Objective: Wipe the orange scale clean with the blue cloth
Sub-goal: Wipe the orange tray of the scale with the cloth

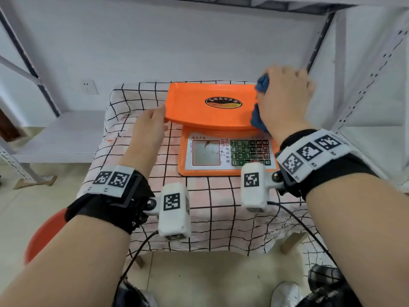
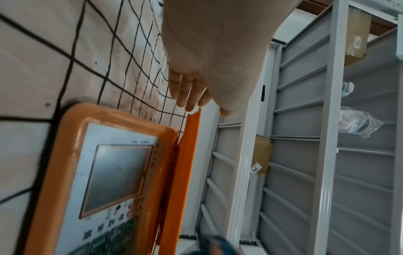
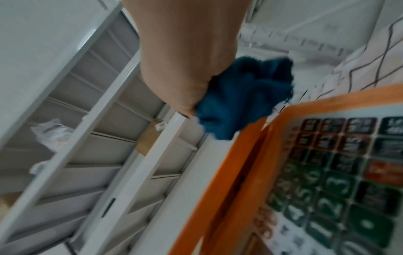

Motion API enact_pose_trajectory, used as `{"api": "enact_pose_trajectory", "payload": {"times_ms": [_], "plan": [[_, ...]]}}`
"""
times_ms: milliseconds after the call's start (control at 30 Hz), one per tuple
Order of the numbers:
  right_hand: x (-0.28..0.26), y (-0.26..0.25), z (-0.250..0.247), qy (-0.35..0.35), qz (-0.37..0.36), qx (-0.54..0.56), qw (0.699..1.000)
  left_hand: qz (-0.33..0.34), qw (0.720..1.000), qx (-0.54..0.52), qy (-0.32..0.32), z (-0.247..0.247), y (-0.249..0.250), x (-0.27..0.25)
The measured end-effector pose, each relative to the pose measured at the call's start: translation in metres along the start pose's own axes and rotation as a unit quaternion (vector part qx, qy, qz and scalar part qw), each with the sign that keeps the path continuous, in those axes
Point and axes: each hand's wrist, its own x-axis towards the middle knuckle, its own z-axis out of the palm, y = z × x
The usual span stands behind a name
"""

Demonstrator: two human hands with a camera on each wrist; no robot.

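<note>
The orange scale (image 1: 221,138) sits at the centre of the head view on a surface (image 1: 199,207) draped with a black-grid white cloth. Its keypad and display panel (image 1: 230,152) face the bottom of the frame; the weighing pan (image 1: 199,107) lies above it, long axis running left to right.

The right hand (image 1: 285,100) is curled around the bunched blue cloth (image 1: 257,118), held against the pan's right edge. The left hand (image 1: 150,129) has straight fingers touching the pan's lower-left corner, gripping nothing.

Grey metal shelving (image 1: 365,96) stands close on the right of the frame, with more at left. A red stool (image 1: 44,235) shows lower left. A wall socket (image 1: 88,87) is at upper left.
</note>
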Motion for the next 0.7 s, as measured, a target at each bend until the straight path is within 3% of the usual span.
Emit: {"api": "enact_pose_trajectory", "payload": {"times_ms": [100, 300, 367, 500, 700], "plan": [[-0.023, 0.005, 0.021, -0.128, 0.011, -0.060, 0.990, 0.025, 1.000, 0.006, -0.002, 0.004, -0.001, -0.001], [-0.026, 0.008, 0.019, -0.087, 0.005, -0.010, 0.996, 0.045, 0.999, 0.007, -0.014, 0.000, -0.004, 0.001], [-0.029, -0.002, 0.014, -0.104, 0.003, 0.037, 0.994, 0.031, 1.000, 0.001, -0.006, -0.002, -0.003, 0.002], [-0.035, -0.036, 0.014, -0.148, -0.080, 0.085, 0.982, -0.009, 1.000, -0.024, -0.014, -0.008, 0.000, 0.007], [-0.027, -0.080, 0.023, -0.255, -0.132, 0.194, 0.938, -0.039, 0.996, -0.042, -0.064, -0.023, 0.000, 0.011]]}}
